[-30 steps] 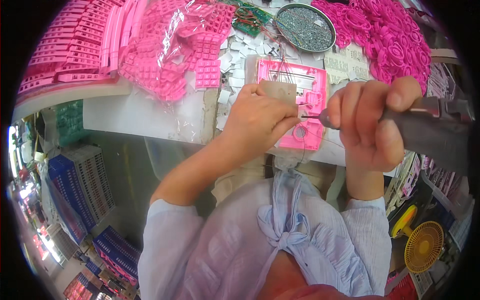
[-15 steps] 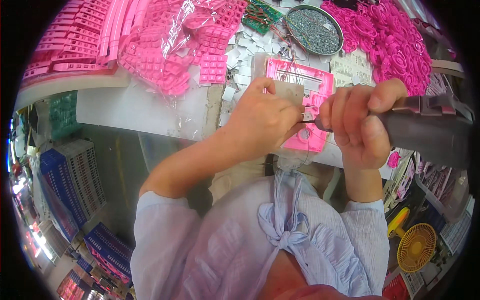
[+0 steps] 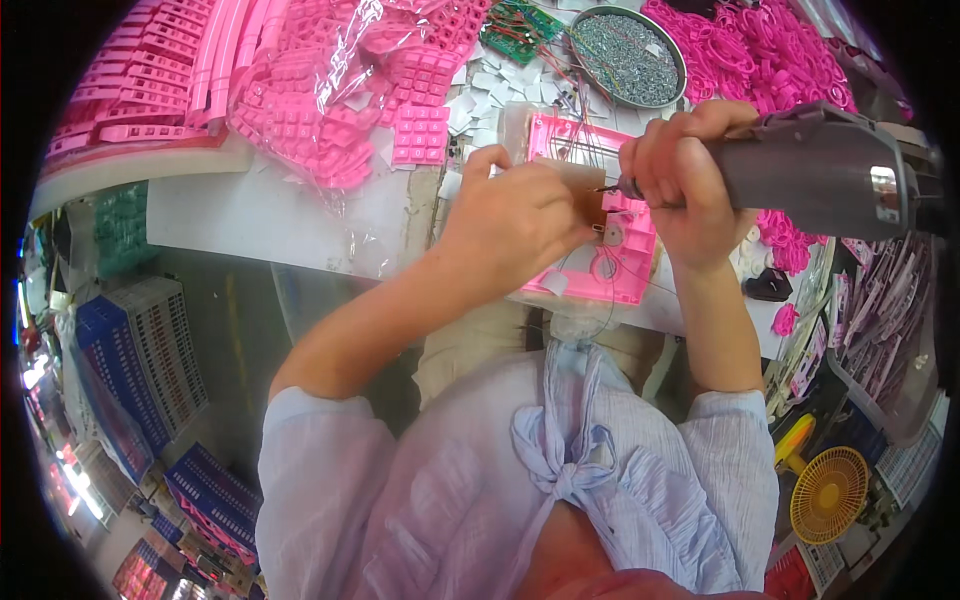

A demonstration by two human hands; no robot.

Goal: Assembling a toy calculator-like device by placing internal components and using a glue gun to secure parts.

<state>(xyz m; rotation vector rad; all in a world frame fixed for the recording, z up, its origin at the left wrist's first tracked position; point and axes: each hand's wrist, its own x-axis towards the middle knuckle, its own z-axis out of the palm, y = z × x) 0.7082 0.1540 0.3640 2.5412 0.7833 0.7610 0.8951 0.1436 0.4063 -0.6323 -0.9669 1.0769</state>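
My right hand [image 3: 690,185] is wrapped round a dark grey electric screwdriver [image 3: 825,170] lying nearly level, its bit pointing left at the brown circuit board [image 3: 585,182]. That board stands over a pink plastic housing [image 3: 632,288] with thin wires running across it. My left hand [image 3: 505,225] is closed, its fingertips at the board's left and lower edge beside the bit. What its fingers pinch is largely hidden behind the hand, but the board appears to be in them. Whether the bit touches a screw is too small to tell.
A round tin of small screws [image 3: 630,60] stands behind the housing, beside a green circuit board [image 3: 520,32]. Bagged pink keypads [image 3: 330,100] lie at the back left, pink loops [image 3: 770,60] at the back right. A yellow fan [image 3: 830,495] is at the lower right.
My right hand and the screwdriver have moved up and slightly left, with the bit now higher on the board. The board has tilted. My left hand has shifted slightly left.
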